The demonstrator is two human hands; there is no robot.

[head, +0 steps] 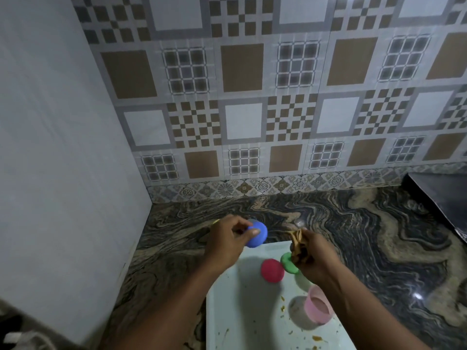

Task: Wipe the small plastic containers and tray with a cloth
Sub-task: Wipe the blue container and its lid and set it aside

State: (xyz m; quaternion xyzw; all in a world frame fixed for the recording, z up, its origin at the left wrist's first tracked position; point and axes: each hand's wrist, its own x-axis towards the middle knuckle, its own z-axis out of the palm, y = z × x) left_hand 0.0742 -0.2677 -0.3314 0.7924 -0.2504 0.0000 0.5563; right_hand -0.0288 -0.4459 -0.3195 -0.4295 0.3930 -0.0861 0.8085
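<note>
My left hand [228,238] grips a small blue plastic container [257,234] just above the far left corner of the pale tray [235,311]. A bunched brown cloth [299,246] is held in my right hand [316,261], over the tray's far edge. On the tray sit a red container [272,270], a green one [289,263] partly hidden by the cloth hand, and a pink container [318,308] lying on its side near my right forearm. Yellowish food smears dot the tray's near right part.
The tray rests on a dark swirled stone countertop [366,236]. A plain white wall [63,147] closes the left side, and patterned tiles [252,97] run behind. A dark object [439,198] juts in at the far right.
</note>
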